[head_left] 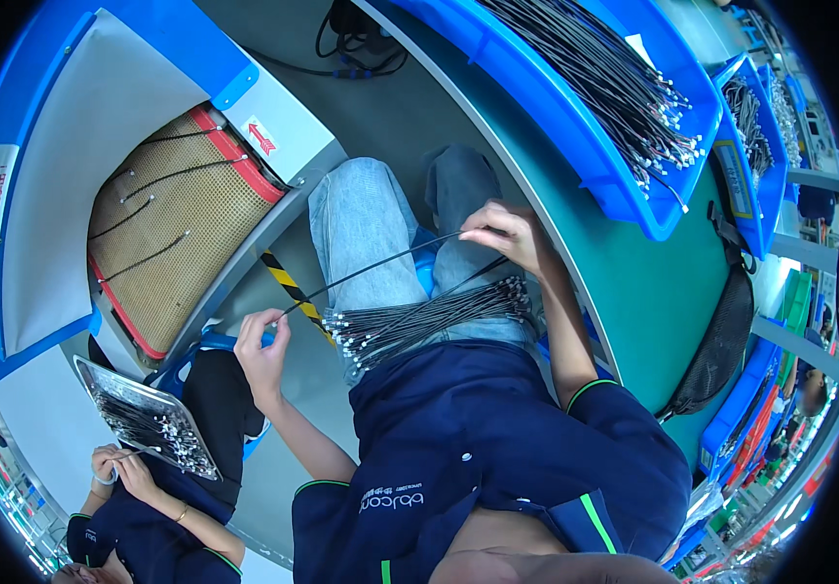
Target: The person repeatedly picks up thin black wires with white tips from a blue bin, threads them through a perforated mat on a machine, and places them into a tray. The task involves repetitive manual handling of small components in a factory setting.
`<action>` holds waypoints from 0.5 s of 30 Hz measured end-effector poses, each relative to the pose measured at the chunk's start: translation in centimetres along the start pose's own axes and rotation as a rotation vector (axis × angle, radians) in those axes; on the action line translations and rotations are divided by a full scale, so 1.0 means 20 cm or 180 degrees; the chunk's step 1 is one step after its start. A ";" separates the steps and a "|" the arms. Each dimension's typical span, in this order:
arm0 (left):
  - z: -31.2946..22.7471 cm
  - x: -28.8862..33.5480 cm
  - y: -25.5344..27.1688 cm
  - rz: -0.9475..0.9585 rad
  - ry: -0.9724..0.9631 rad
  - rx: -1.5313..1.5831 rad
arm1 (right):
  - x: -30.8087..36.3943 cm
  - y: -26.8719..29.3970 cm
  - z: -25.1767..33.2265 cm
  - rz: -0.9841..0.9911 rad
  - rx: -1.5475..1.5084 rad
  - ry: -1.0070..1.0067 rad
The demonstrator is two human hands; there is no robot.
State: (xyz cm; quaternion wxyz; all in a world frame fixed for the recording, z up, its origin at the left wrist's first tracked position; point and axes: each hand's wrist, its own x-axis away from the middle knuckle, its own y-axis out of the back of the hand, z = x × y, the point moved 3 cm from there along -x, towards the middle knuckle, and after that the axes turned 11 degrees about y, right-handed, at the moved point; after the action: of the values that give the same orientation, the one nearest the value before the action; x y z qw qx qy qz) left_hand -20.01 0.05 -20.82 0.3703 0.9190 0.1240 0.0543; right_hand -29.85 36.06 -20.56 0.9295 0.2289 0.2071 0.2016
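A thin black cable [371, 267] runs between my two hands above my lap. My left hand [263, 352] pinches its lower-left end, and that end is mostly hidden by the fingers. Toward the upper right, my right hand [505, 234] is closed on the cable's other end with thumb and fingers together. Beneath it, a bundle of black cables [424, 321] with small white end connectors lies across my thighs. One or two cables sit crosswise on the bundle, rising toward my right hand.
On my left, a mesh conveyor belt [181, 229] with red edges carries several spaced cables under a blue-and-white hood [69, 185]. A co-worker sits there with a cable-filled tray [207, 465]. Right, a green table [624, 282] bears a blue bin [590, 180] of cables and a black bag [716, 341].
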 end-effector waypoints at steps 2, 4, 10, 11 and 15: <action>0.00 0.00 0.01 -0.0013 -0.0029 -0.0023 | -0.01 0.00 0.01 0.0011 -0.0073 0.0262; 0.00 -0.01 0.02 -0.0014 -0.0055 -0.0057 | -0.01 0.00 0.02 0.0003 -0.0119 0.0357; 0.01 -0.02 0.02 -0.0069 -0.0085 -0.0069 | -0.01 0.00 0.02 0.0125 -0.0173 0.0509; 0.01 -0.02 0.02 -0.0065 -0.0065 -0.0065 | -0.01 -0.01 0.02 0.0146 -0.0175 0.0544; 0.01 -0.04 0.03 -0.0039 -0.0103 -0.0087 | -0.02 -0.03 0.00 0.0087 -0.0040 0.0651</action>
State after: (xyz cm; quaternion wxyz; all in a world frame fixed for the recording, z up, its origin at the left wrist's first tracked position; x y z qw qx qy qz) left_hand -20.68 -0.82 -20.55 0.3852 0.9138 0.1228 0.0388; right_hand -30.09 35.41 -20.70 0.9021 0.2040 0.2965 0.2379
